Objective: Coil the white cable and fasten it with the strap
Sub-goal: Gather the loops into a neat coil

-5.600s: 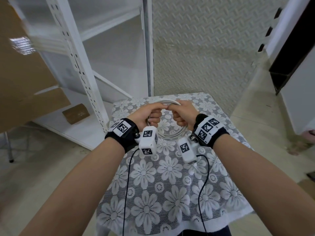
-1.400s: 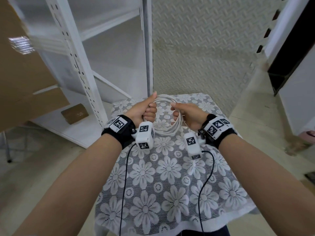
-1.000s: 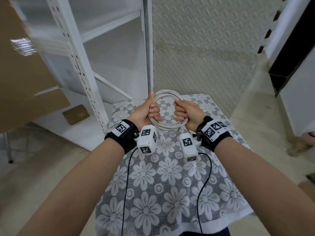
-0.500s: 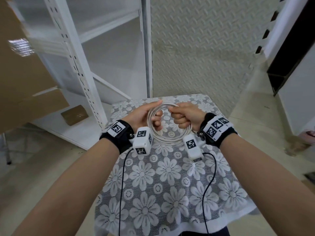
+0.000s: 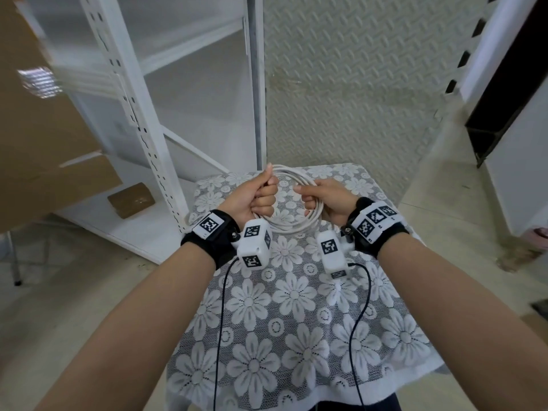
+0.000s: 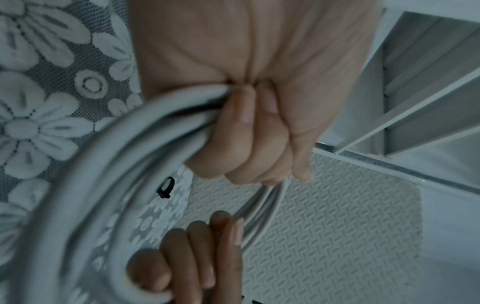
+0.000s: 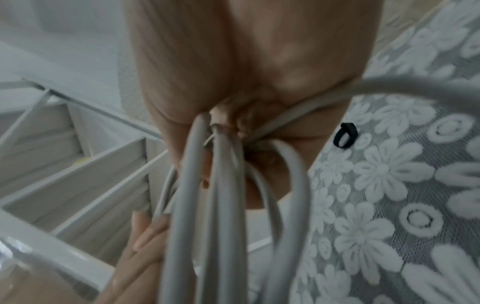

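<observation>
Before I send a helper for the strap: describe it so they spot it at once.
Find the small table under the grey lace cloth with white flowers. Past both hands' cable coil lies a small black strap bent into a loop, the only dark thing lying on that pale cloth.

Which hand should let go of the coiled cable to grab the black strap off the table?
Probably the right hand. The black strap lies on the tablecloth close beside it, and the left hand has a full fist round the white cable, so it could hold the coil alone.
</observation>
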A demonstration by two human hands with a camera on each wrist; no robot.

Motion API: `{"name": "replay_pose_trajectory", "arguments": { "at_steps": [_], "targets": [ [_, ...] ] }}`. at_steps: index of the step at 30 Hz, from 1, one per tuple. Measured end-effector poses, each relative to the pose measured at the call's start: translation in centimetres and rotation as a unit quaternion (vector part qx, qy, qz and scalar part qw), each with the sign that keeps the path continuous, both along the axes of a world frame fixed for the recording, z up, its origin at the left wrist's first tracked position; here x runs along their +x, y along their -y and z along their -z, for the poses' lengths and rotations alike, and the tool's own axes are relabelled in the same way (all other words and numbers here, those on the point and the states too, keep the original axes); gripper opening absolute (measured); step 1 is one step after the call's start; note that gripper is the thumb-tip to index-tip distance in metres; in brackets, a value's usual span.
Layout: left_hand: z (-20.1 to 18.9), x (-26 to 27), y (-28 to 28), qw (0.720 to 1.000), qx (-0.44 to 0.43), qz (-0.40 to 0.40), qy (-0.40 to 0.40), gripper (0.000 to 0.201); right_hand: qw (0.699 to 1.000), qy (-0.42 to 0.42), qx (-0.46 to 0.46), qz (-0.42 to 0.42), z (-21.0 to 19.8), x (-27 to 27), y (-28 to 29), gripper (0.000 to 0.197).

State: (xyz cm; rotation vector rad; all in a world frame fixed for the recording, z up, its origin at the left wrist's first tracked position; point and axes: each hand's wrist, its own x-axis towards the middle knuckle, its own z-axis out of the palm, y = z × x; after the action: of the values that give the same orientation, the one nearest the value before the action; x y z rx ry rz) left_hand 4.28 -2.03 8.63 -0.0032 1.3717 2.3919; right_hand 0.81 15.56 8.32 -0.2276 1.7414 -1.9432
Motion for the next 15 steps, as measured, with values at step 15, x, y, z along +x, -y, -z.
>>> {"name": "replay_pose_trajectory", "arguments": {
  "at_steps": [15],
  "targets": [
    [-0.22, 0.3, 0.43, 0.996, 0.009, 0.067, 0.064, 0.031, 0.999, -0.02, -0.036, 0.009, -0.2, 0.17, 0.16, 0.024]
  ]
}}
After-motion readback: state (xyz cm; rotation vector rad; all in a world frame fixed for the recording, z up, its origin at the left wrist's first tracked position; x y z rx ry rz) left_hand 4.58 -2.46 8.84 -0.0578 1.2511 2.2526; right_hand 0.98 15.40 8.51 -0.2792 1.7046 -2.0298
